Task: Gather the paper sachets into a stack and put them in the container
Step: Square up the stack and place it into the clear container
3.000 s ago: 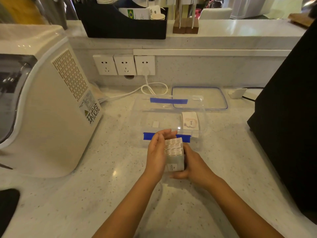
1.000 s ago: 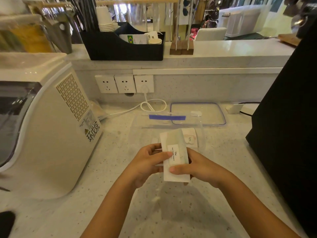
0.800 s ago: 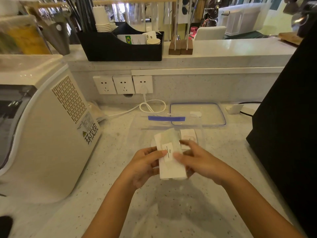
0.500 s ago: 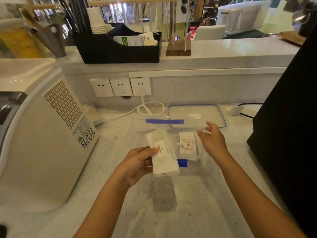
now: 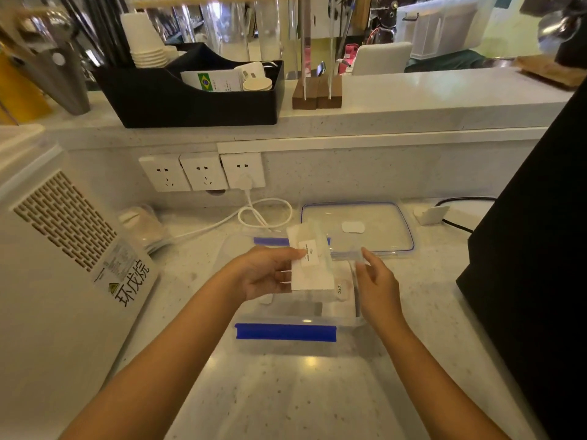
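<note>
My left hand (image 5: 263,274) is shut on a stack of white paper sachets (image 5: 313,268) and holds it tilted over the open clear container (image 5: 286,346). The container has blue clips on its near and far walls. Inside it, by the right wall, lies one sachet printed "love" (image 5: 341,289), partly hidden by the stack. My right hand (image 5: 378,287) is against the container's right wall, with its thumb at the far right corner of the rim.
The container's clear, blue-rimmed lid (image 5: 381,230) lies flat just behind it. A large white machine (image 5: 63,265) stands to the left and a black appliance (image 5: 540,249) to the right. A white cable (image 5: 263,214) coils below the wall sockets. A black organiser (image 5: 190,100) sits on the raised ledge.
The stack went from both hands to my left hand alone and now hangs over the container. My right hand let go, reached forward and settled on the container's right wall.
</note>
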